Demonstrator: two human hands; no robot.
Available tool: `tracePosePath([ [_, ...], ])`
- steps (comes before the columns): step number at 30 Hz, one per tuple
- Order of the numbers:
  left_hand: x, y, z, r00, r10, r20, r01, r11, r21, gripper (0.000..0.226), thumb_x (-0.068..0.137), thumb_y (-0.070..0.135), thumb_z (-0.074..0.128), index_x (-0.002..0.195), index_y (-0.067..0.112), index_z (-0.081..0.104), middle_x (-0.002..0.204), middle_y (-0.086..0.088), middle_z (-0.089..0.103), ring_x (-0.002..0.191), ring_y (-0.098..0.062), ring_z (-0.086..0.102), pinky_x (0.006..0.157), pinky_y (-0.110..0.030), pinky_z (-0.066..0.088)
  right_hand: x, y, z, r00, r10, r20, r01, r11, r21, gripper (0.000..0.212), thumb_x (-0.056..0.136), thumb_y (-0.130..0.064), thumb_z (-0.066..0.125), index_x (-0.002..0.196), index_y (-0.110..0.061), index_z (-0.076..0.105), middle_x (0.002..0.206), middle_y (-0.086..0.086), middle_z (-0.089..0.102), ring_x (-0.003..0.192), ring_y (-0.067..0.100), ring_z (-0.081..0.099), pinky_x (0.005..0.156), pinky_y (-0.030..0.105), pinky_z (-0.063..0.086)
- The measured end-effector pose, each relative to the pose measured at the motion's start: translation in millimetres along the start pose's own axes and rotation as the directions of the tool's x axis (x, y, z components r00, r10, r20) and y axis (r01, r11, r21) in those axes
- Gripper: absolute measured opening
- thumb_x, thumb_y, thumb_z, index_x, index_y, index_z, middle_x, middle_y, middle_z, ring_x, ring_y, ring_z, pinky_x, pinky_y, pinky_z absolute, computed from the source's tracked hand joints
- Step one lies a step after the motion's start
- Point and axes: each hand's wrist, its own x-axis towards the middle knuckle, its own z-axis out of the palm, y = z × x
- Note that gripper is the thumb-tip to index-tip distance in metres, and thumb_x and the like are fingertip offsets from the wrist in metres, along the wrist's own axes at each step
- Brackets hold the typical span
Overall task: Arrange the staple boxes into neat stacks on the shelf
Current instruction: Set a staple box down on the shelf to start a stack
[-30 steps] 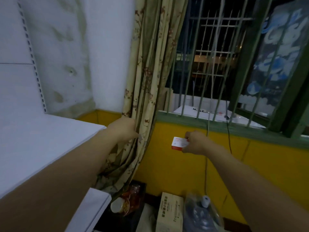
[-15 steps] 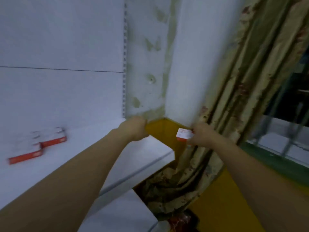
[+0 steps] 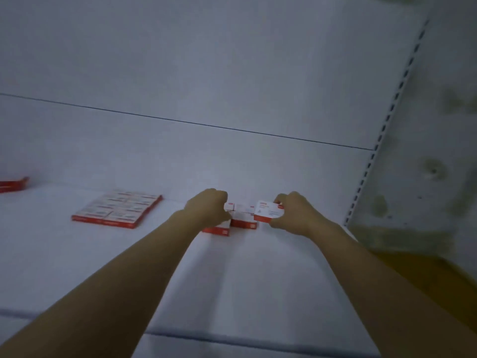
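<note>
Staple box (image 3: 268, 212) pinched in my right hand (image 3: 296, 215), fingers on the far edge, thumb at the near one, just beside the small cluster of boxes (image 3: 242, 220). My left hand (image 3: 209, 209) is curled over that cluster's left side; gripping or only steadying, cannot tell. The cluster sits on the shelf (image 3: 232, 280) near the back panel and looks uneven, not squared up. Well apart to the left lies a flat block of boxes (image 3: 118, 211), tidy, one layer. Another red box (image 3: 13, 184) shows at the far left edge. Slotted upright (image 3: 382, 133) on the right. My guess: early to midway, with the held box to place and the cluster to align.
</note>
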Motion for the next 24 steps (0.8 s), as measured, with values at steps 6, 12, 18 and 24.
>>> tracePosePath([
  [6,-7,-38,5,0.996,-0.092,-0.011,0.092,0.995,-0.032,0.046,0.084,0.027,0.064,0.125,0.012,0.051,0.123,-0.008,0.054,0.111,-0.023,0.052,0.093,-0.035,0.046,26,-35,40,0.994,-0.110,0.006,0.109,0.989,0.105,0.057,0.076,-0.045,0.070,0.121,-0.015,0.052,0.115,0.009,0.043,0.101,0.024,0.053,0.081,0.030,0.046],
  [12,5,-36,15,0.995,0.031,-0.090,-0.047,0.982,-0.183,0.059,0.079,0.019,0.071,0.132,0.015,0.046,0.122,-0.008,0.055,0.108,-0.022,0.054,0.091,-0.031,0.045,37,-45,57,0.981,-0.149,-0.125,0.174,0.959,0.225,0.050,0.077,-0.033,0.072,0.120,-0.015,0.053,0.115,0.006,0.041,0.105,0.021,0.050,0.083,0.027,0.047],
  [18,23,-32,34,0.924,0.063,-0.376,-0.203,0.917,-0.344,0.049,0.080,0.005,0.069,0.126,0.012,0.052,0.117,-0.006,0.059,0.086,-0.010,0.055,0.078,-0.018,0.048,43,-41,69,0.942,-0.116,-0.314,0.235,0.897,0.374,0.050,0.080,-0.004,0.067,0.127,-0.013,0.052,0.126,0.006,0.035,0.117,0.018,0.043,0.082,0.008,0.045],
  [24,28,-36,54,0.910,0.004,-0.415,-0.244,0.815,-0.526,0.047,0.080,0.000,0.068,0.123,0.014,0.055,0.124,-0.002,0.057,0.089,-0.010,0.058,0.070,-0.005,0.049,40,-25,87,0.940,-0.093,-0.330,0.260,0.819,0.511,0.054,0.083,0.009,0.059,0.132,-0.013,0.050,0.128,-0.002,0.037,0.114,0.011,0.046,0.075,-0.003,0.043],
])
